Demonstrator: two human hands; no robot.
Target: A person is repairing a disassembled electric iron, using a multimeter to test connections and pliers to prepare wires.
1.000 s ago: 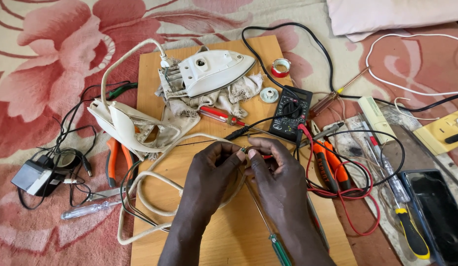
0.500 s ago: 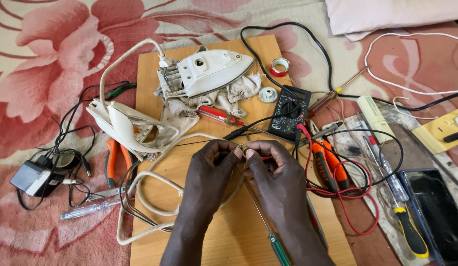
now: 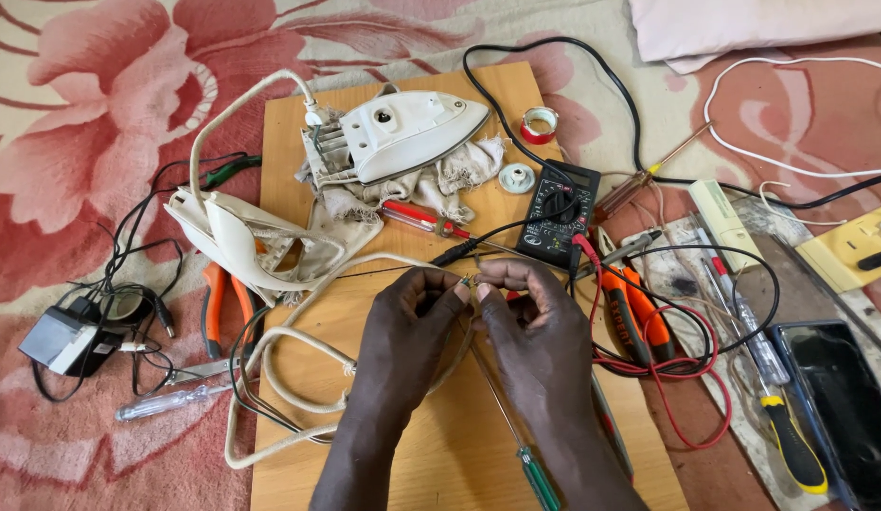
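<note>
Wooden board [image 3: 298,142] on a red and cream flowery rug is where you work, and your two hands meet near its middle. Nearest you, at 6 o'clock, a long screwdriver with a green handle [image 3: 538,478] lies under your right wrist, its thin shaft running up toward 11 o'clock. Your left hand [image 3: 402,331] and your right hand [image 3: 530,326] are both pinched shut on the bare wire ends [image 3: 471,281], held between your fingertips, thumb against finger on each side. That little bundle is tiny, so you cannot tell how many strands there are. It looks like you are twisting or joining the ends; the next move would need a small, steady turn with the tips kept tight together. The wire belongs to the cream cord [image 3: 289,397], which loops out to 8 o'clock and comes back toward your fingers, so its long line near your hands runs left to right, with the bare ends pointing toward 12 o'clock. At 3 o'clock lie orange pliers [image 3: 639,317] among red leads [image 3: 691,378]. At 9 o'clock rests a cream plastic cover [image 3: 227,241]. Just past your fingers, at 1 o'clock, sits a black meter [image 3: 559,213]. Farther off, at 12 o'clock, a white iron [image 3: 412,132] lies on a rag, its nose pointing toward 3 o'clock.
</note>
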